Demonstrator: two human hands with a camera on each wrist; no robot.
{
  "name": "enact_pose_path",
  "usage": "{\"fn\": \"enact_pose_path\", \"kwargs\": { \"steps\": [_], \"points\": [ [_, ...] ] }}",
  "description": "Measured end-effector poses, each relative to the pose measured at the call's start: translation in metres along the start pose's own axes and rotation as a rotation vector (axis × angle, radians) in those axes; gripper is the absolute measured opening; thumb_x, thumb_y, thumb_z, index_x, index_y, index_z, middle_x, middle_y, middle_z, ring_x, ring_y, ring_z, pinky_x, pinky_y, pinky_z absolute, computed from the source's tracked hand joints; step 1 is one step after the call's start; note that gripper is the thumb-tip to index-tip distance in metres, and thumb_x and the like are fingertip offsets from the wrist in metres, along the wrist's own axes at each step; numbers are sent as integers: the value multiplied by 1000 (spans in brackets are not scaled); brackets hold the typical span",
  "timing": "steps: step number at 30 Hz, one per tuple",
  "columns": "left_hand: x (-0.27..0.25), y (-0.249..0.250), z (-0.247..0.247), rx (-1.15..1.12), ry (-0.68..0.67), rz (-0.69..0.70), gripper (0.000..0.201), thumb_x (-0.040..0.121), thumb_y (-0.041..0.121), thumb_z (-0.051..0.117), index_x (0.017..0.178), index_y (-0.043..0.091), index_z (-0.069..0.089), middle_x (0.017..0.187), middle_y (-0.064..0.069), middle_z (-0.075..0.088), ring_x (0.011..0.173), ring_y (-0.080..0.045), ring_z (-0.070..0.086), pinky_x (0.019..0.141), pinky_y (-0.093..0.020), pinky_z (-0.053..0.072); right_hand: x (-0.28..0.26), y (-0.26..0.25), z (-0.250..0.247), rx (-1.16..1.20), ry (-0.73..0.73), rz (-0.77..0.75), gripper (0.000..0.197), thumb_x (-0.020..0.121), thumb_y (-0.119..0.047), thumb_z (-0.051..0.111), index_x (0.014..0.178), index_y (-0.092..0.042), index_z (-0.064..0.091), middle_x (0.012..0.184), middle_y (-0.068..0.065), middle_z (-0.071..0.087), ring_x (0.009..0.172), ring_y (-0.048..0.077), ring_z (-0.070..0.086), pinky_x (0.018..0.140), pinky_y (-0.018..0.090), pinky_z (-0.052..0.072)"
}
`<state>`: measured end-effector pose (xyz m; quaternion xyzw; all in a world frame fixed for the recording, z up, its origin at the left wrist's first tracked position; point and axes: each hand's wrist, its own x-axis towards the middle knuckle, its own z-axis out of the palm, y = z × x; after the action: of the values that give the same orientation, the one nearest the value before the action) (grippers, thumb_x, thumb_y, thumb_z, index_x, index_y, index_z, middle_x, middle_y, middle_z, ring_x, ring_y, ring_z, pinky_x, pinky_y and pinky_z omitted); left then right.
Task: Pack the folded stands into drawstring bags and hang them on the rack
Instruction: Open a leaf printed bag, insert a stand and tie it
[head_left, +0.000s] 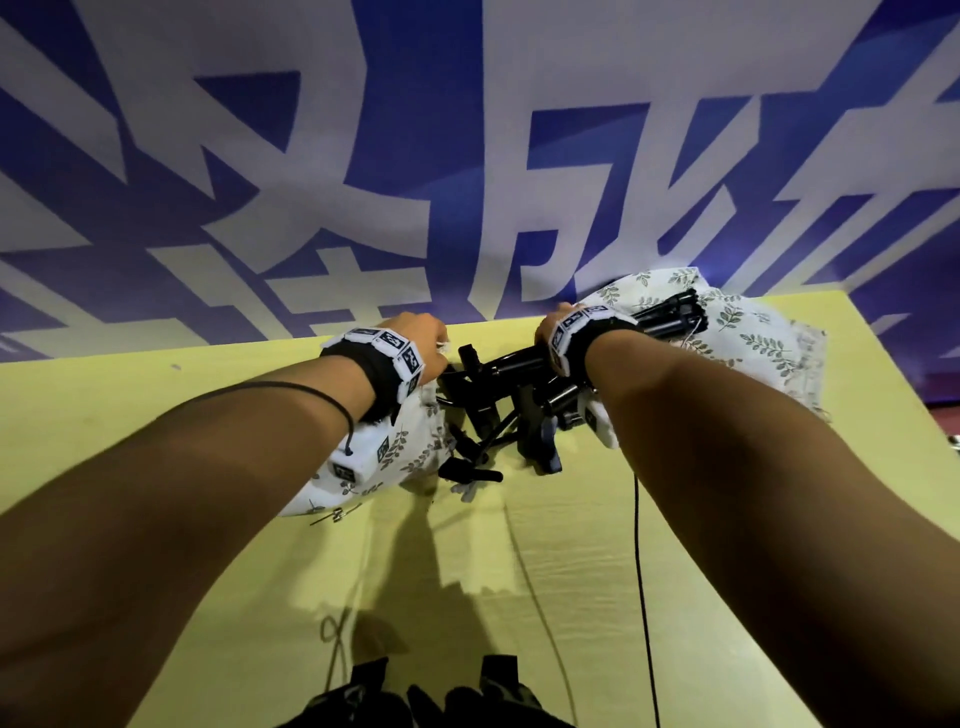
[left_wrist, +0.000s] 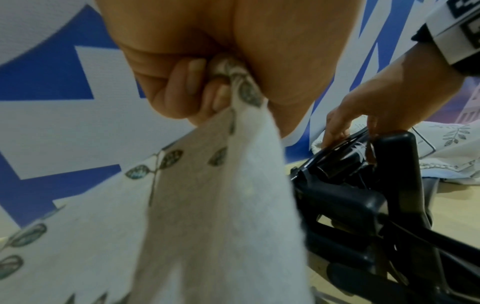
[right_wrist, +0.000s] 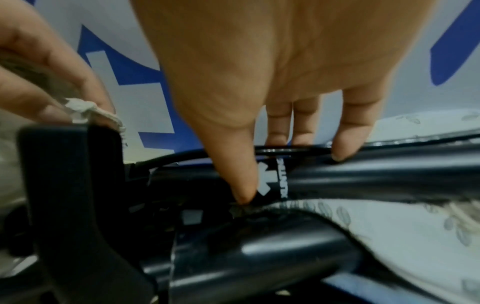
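A black folded stand lies across the yellow table between my hands. My right hand grips its upper tube, thumb on the near side and fingers over the far side. The stand's far end sits inside a white leaf-print drawstring bag. My left hand holds a bunched fistful of leaf-print fabric, with a white cord at its fingertips. That fabric hangs down to the table at the stand's near end. I cannot tell if both pieces belong to one bag.
A blue and white banner wall stands right behind the table. A black cable trails from my right wrist over the table front. A small metal piece lies by the left fabric. The table's right edge is close.
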<state>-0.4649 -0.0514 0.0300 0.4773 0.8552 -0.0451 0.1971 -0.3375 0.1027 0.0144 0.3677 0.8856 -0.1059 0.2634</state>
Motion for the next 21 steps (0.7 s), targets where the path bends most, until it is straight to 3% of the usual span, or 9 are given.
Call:
{"fn": "enact_pose_path", "kwargs": {
  "steps": [6,10,13,15,21],
  "points": [
    [-1,7,-3,23,1,-13,45,86,26,58,131,24,56,128,-7,62,110,-31,61,93,-39,51,-6,2,6,17,28,-74,34,99,-16,49,131,-7,55,136,18,54,126,36,50,101,44,42],
    [-8,4,-10,32,31,-12,47,88,21,56,134,27,53,130,-6,60,112,-31,60,93,-40,51,-8,2,3,-15,20,-106,35,98,-19,51,131,-9,55,138,17,51,128,36,49,104,46,40],
    [-15,-1,-16,42,52,1,45,87,12,53,130,24,55,123,-9,64,107,-33,61,88,-39,52,-13,7,-9,-68,-34,-102,55,77,-19,76,128,-20,56,137,13,45,130,39,42,105,49,39],
    [-23,-7,-23,62,78,-9,39,87,9,53,123,22,55,115,-11,65,100,-35,61,77,-35,49,-17,4,-17,-125,-20,-105,68,68,-18,80,130,-29,53,136,11,42,132,43,36,106,55,37],
    [-51,-33,-51,81,230,-115,39,91,10,51,128,21,51,116,-15,63,104,-38,60,79,-38,47,-38,-22,-38,-30,172,-135,52,86,-16,61,134,-34,53,136,12,43,130,43,35,106,55,38]
  ]
}}
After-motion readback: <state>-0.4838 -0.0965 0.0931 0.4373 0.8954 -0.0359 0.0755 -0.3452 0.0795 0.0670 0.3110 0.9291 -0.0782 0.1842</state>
